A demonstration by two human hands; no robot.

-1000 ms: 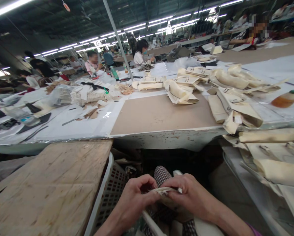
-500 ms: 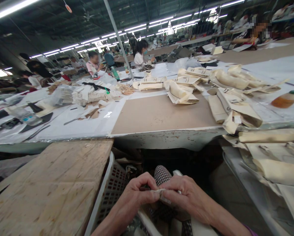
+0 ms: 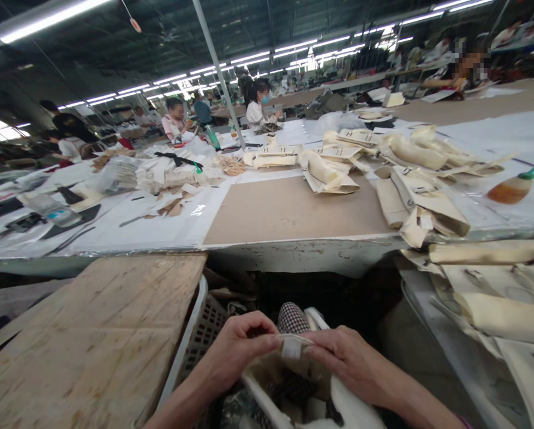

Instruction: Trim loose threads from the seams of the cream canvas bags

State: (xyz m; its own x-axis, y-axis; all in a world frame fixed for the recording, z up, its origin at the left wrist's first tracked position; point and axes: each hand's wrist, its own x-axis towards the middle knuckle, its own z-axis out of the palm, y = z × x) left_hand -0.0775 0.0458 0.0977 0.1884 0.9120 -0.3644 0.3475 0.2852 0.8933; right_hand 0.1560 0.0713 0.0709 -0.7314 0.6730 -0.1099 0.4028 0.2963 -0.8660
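Over my lap, an open cream bag (image 3: 354,402) hangs between my two hands, its mouth facing up. My left hand (image 3: 244,345) pinches the rim between thumb and fingers. On the other side of a small white tag (image 3: 291,347), my right hand (image 3: 345,357) is closed on the same rim. The tag lies flat on the bag's inner edge. Checkered cloth (image 3: 292,317) covers my knee just beyond the hands. The bag's lower part runs out of the picture.
Several cream bags (image 3: 325,173) lie on the worktable, more on a stand (image 3: 494,286) at my right. A bottle of amber liquid (image 3: 511,189) stands far right. Left are a worn board (image 3: 92,333) and a plastic basket (image 3: 204,333). People work at tables beyond.
My hands have moved slightly apart along the rim. The bag's mouth has opened wider, and the white tag between my fingers has come into plain view.
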